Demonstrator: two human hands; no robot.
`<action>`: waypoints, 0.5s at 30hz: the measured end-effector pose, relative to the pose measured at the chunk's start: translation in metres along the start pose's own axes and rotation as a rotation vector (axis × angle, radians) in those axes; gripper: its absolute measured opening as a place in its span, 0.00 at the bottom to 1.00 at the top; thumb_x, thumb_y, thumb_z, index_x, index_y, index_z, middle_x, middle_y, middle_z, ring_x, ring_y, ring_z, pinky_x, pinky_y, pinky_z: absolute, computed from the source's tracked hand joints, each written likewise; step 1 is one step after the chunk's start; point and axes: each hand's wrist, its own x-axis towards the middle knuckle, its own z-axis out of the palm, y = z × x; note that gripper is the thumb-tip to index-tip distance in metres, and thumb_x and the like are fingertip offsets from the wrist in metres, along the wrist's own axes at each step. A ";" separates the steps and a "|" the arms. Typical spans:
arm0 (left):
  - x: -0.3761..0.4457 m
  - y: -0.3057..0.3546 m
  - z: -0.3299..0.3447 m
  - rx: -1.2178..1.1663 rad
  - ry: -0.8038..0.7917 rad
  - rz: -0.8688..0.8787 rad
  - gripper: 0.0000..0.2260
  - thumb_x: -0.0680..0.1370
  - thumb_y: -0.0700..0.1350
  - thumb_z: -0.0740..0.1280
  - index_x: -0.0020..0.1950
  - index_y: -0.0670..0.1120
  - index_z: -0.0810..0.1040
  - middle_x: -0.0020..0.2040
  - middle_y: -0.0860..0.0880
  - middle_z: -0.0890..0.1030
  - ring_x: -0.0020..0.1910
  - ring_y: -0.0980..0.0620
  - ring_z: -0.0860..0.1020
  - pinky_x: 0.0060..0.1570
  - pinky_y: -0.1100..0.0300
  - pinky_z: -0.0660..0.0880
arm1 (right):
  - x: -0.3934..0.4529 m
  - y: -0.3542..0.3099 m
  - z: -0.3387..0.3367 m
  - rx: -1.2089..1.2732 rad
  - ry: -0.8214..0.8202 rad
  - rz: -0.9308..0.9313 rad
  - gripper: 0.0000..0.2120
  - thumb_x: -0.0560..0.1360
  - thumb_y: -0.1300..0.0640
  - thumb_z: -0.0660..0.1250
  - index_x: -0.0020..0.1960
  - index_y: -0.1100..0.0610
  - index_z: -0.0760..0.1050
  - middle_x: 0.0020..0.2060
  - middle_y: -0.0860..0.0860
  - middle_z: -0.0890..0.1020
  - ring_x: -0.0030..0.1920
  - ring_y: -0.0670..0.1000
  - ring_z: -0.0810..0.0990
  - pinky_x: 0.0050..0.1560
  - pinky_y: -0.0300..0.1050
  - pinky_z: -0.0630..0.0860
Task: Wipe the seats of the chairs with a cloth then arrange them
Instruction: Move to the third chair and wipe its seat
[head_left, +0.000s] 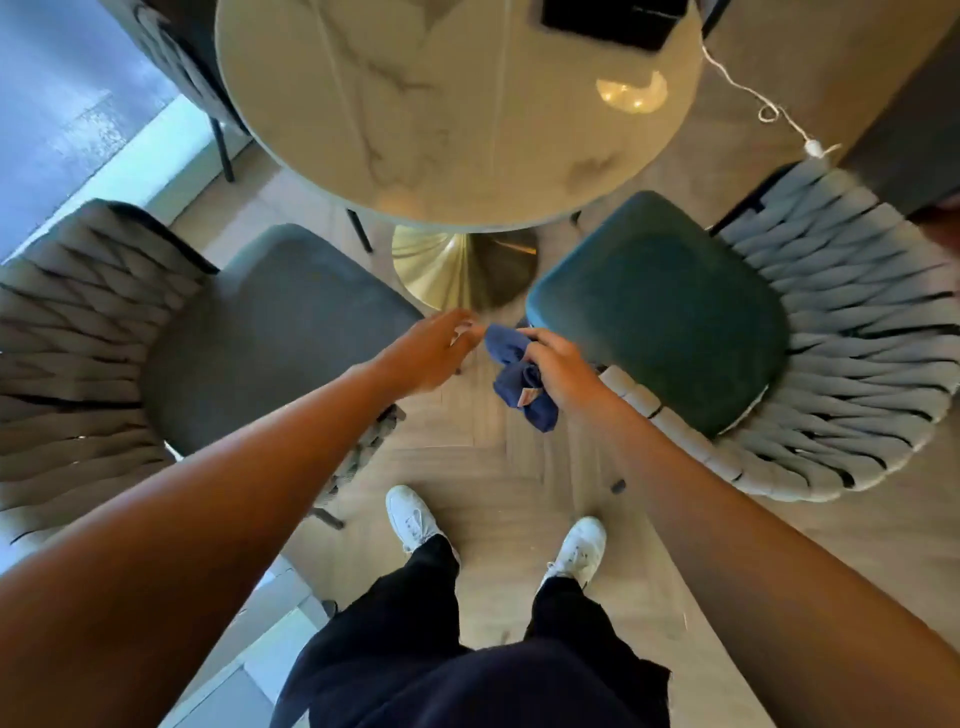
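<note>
a person stands in front of a round marble table, and both arms reach forward over the wooden floor. the right hand is closed around a bunched blue cloth, which hangs in the air in front of the table, below its gold base. the left hand is just beside the cloth, with its fingers bent loosely; the fingertips are near the top end of the cloth, but it is too blurred to tell if they touch it. 2 chairs stand in front of the table, one at each side of the base. the left chair has a grey seat and a woven grey back. the right chair has a green seat and a lighter woven back, and the right hand is at the near corner of this seat. behind the table on the left, 1 more chair is partly visible. on the far side of the table lies a black object, and a white cable hangs off the table to the right. 2 white shoes are on the floor in front of the table.
</note>
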 end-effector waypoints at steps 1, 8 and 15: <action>0.003 0.018 0.012 0.015 -0.018 0.030 0.19 0.85 0.54 0.58 0.73 0.46 0.72 0.68 0.45 0.77 0.66 0.46 0.75 0.65 0.53 0.71 | -0.009 0.010 -0.018 0.028 0.028 0.004 0.13 0.75 0.58 0.58 0.47 0.46 0.79 0.42 0.51 0.81 0.43 0.50 0.78 0.49 0.50 0.73; 0.025 0.153 0.116 0.141 -0.107 0.192 0.19 0.85 0.52 0.58 0.70 0.43 0.74 0.66 0.44 0.78 0.65 0.45 0.76 0.59 0.58 0.69 | -0.077 0.079 -0.154 0.116 0.112 0.005 0.14 0.70 0.54 0.58 0.50 0.46 0.80 0.47 0.52 0.83 0.48 0.52 0.80 0.52 0.52 0.76; 0.040 0.269 0.208 0.214 -0.194 0.252 0.18 0.84 0.52 0.60 0.72 0.46 0.72 0.68 0.46 0.78 0.65 0.46 0.76 0.65 0.53 0.71 | -0.126 0.159 -0.292 0.099 0.200 0.043 0.14 0.78 0.64 0.58 0.54 0.52 0.78 0.43 0.48 0.81 0.43 0.47 0.78 0.44 0.42 0.71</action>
